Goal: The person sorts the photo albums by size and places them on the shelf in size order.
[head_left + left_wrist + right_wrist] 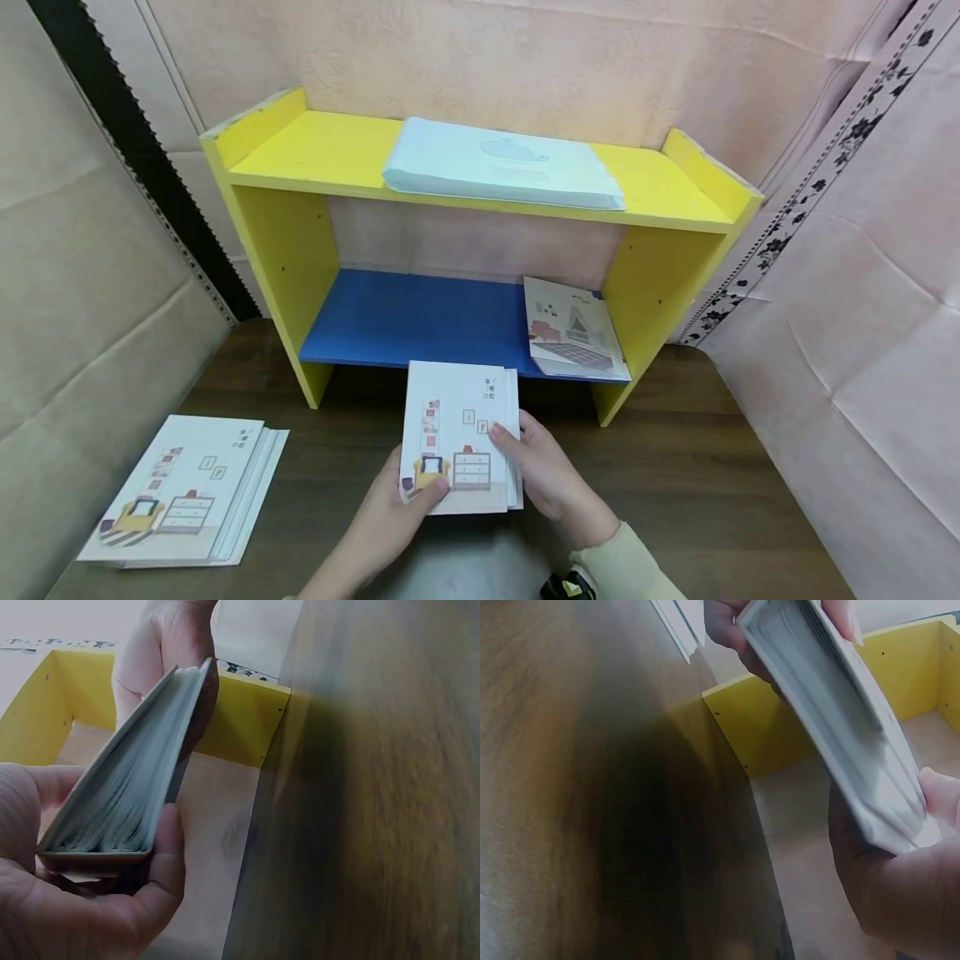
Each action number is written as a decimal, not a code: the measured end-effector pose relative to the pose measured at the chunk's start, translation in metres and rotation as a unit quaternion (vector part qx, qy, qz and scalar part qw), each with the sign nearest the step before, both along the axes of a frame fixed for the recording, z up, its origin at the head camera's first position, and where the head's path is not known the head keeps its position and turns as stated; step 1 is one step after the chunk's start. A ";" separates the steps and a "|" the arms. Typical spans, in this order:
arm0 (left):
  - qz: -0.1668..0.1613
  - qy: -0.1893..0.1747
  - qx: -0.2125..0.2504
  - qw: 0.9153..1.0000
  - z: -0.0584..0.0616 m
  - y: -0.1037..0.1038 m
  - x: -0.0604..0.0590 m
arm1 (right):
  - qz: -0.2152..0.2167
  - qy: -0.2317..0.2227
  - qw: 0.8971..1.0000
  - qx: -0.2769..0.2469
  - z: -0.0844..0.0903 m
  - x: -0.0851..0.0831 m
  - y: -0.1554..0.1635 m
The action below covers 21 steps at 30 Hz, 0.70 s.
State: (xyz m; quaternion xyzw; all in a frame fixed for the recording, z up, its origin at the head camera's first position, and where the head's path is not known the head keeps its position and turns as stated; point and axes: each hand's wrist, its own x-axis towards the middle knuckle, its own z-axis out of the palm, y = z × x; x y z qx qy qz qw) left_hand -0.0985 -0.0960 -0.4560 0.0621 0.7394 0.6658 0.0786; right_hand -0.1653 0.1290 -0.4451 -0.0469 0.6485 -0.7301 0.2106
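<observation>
"Where were the books (457, 446)?"
"Clamped in my left grip (393, 517) at their lower left and my right grip (546, 468) at the right edge, over the counter (341, 454), before the shelf (420, 317)."
"What held them best?"
"Even pressure, I judged; their staggered edges could slip."

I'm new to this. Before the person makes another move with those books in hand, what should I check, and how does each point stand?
1. Left hand gripping the held books: ok.
2. Right hand gripping them too: ok.
3. Their edges lined up: not ok, staggered along the right side.
4. Bare space on the blue shelf: ok, left of the shelved books.
5. Number of held books: cannot tell.
</observation>
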 end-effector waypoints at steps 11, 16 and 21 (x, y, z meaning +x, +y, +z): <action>0.050 -0.032 0.014 0.998 0.005 0.004 -0.006 | 0.016 0.002 1.000 -0.014 0.005 -0.002 0.001; 0.079 -0.036 0.033 0.996 0.010 0.004 -0.012 | 0.011 0.002 1.000 -0.007 0.006 -0.002 -0.002; 0.101 -0.031 0.051 0.993 0.014 0.002 -0.022 | 0.033 -0.019 0.999 -0.023 0.000 0.003 -0.007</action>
